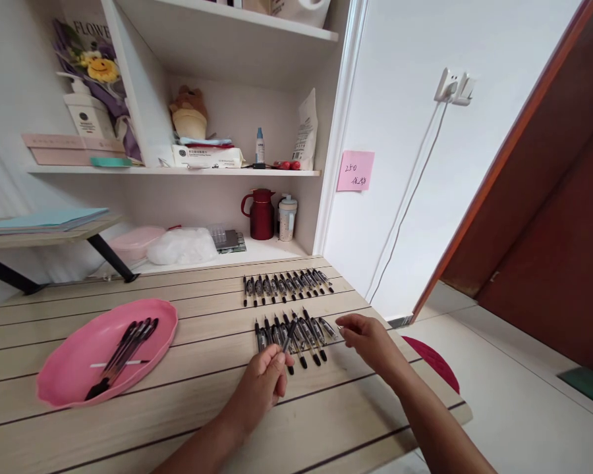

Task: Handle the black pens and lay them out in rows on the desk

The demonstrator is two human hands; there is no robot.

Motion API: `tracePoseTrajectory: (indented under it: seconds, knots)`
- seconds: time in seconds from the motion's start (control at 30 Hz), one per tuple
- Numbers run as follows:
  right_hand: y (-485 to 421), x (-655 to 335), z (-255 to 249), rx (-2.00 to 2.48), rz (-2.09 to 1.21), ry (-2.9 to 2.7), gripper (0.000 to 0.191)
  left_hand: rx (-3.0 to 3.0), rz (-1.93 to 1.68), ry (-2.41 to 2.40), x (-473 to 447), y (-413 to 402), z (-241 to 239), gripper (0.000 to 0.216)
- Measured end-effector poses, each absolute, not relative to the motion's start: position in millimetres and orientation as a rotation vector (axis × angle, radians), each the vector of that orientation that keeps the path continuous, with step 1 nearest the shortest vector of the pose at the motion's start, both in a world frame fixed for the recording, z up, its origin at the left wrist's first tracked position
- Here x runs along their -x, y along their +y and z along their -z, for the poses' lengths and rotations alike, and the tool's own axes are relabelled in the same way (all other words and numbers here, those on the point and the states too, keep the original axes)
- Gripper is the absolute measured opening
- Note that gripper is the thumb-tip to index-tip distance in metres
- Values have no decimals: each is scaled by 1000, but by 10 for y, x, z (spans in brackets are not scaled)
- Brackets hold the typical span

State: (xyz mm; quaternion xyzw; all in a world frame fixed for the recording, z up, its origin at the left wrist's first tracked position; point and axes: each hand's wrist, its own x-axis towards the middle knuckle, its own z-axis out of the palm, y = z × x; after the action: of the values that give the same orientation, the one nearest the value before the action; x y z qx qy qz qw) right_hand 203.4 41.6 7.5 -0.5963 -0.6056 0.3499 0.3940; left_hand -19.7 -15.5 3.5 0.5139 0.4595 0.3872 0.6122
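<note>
My left hand (267, 376) is closed round a black pen (290, 336), its dark end pointing up and away over the front row of pens. At the right end of that row, my right hand (370, 339) has thumb and forefinger pinched together; a tiny glint shows at the fingertips, too small to name. Below my left hand's pen, the front row of clear and black pens (316, 352) lies side by side on the table. Farther back is a second neat row of similar pens (286, 287).
A pink scalloped tray (161, 316) at left holds several black pens (131, 349) and a thin white stick (121, 363) like a refill. Behind the wooden table (202, 421) stand a red jug (261, 214), a pale cup (287, 218) and a black-legged riser (111, 258).
</note>
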Motion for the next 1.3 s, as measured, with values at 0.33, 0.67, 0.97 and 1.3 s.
tracePoseTrajectory:
  seconds: [0.33,0.67,0.97,1.3]
  knots:
    - [495,-1399,-270,865,-1483,-1024,27,-1237,-904,1075,189,-143,20,30]
    - [446,-1351,-210,854,-1597,-1112,25,-1256,-912,1086,197,-144,21,28]
    - [440,-1330,-143,901,-1559,-1162,29,-1426,-1024,1205,172,-173,41,26]
    - [457,-1396,-162,733,-1633,-1129,30,-1450,-942,1217,177,-174,-55,25]
